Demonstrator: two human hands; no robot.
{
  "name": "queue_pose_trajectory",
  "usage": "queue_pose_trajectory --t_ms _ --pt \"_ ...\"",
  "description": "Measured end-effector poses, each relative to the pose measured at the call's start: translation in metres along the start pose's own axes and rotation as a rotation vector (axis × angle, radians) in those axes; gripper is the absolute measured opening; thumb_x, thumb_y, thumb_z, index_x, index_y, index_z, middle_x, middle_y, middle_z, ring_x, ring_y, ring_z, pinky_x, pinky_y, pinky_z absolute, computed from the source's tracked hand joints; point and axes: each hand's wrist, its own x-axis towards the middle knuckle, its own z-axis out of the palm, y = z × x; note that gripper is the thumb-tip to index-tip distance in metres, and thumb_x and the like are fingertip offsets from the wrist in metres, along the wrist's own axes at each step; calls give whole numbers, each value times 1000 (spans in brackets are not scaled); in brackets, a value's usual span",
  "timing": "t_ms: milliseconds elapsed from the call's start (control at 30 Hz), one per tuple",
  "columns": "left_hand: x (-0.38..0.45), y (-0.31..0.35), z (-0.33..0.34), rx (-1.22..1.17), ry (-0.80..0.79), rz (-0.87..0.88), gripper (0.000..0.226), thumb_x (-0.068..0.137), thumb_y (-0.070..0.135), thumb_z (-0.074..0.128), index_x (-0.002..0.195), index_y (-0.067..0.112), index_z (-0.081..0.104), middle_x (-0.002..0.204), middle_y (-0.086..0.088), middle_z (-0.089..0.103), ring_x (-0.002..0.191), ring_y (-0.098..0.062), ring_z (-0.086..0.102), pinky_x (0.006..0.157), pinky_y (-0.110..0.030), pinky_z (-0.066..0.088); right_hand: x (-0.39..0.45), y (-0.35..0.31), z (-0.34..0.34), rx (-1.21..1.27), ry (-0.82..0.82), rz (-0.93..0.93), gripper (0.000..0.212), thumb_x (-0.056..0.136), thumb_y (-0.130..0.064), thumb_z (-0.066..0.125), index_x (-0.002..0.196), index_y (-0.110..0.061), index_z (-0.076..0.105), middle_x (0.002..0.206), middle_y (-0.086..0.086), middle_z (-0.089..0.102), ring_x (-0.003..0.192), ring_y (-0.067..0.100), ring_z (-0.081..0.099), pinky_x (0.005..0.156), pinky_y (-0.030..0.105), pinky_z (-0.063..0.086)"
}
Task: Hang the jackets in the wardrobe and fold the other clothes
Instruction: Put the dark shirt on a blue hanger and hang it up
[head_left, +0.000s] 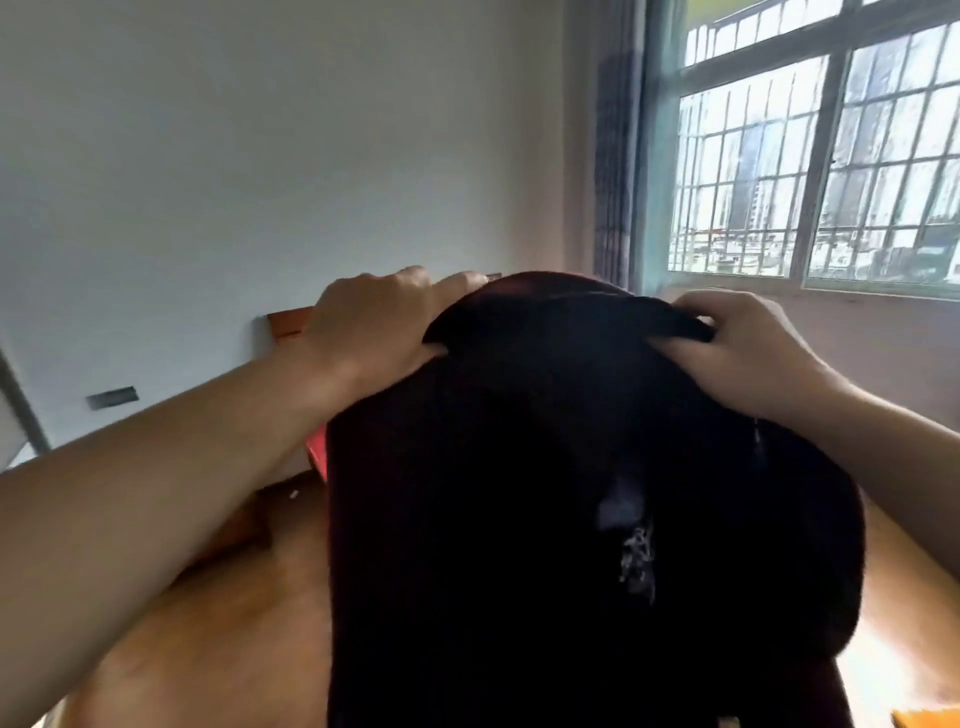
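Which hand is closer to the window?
The right hand, gripping the dark garment just below the window. The left hand grips its other side, nearer the wall.

Matt black cloth jacket (545, 519); glossy wooden floor (234, 623).

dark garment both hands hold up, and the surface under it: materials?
Dark garment: soft matte fabric, apparently; it drapes limply from left hand and right hand. Pale zipper-like strip suggests metal or plastic, too blurred to tell. Surface below: orange-brown, slightly glossy, probably wood.
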Motion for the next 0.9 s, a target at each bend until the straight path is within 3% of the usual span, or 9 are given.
queue_pose_trajectory --t_ms 100,200,300,400,467,600,767,833,900 --pt "-23 -50 -10 93 -4 -87 51 89 47 60 135 40 41 96 -2 65 80 -32 64 60 -31 35 11 -59 37 219 -66 49 20 85 -37 63 86 -18 67 76 5 70 70 24 67 65 40 56" --pt "-51 -85 -16 72 13 -174 78 79 59 64 142 43 22 92 3 55 65 -27 56 56 -29 34 20 -115 68 409 -71 73 25 83 -42 63 90 -19 68 85 18 70 78 40 68 70 56 57" --pt "-84 -102 -6 -30 -2 -213 98 67 70 65 144 52 8 93 5 54 62 -22 52 55 -28 33 35 -159 96 519 -81 60 24 82 -42 63 92 -21 69 90 17 70 82 38 68 70 59 55" --pt "-110 -134 10 5 -66 -217 69 74 53 68 132 50 30 93 4 67 78 -27 65 61 -33 41 58 -185 127 546 -146 35 15 81 -37 66 86 -24 71 81 7 72 74 25 70 70 47 59" --pt "-119 -167 8 113 -95 -244 40 74 46 64 111 44 49 81 4 66 75 -27 64 55 -28 32 73 -193 153 570 -213 50 14 78 -34 67 80 -22 72 73 4 72 69 24 70 68 42 58" --pt "-128 -229 7 250 -177 -340 20 69 45 66 81 34 55 68 11 52 69 -22 59 50 -24 21 105 -199 223 731 -335 103 18 73 -32 65 71 -15 72 61 4 65 58 20 61 60 38 49" --pt "-115 -288 29 -339 -87 -829 12 67 19 73 70 17 62 59 10 59 56 -12 57 50 -22 40 150 -198 323 943 -394 124 20 78 -29 60 66 -16 72 54 -6 63 46 5 57 45 15 42" --pt "-100 -308 42 -593 -68 -966 8 72 5 70 78 5 66 64 -1 62 58 -15 59 57 -25 45 162 -194 370 980 -462 153 24 77 -29 58 66 -10 67 56 -4 60 50 8 55 43 15 39" --pt "-84 -327 56 -707 -52 -1023 12 69 -4 67 79 2 68 66 -7 61 58 -17 59 57 -27 47 163 -193 422 986 -555 154 25 73 -34 57 74 -11 65 66 -3 63 61 11 56 55 22 42"
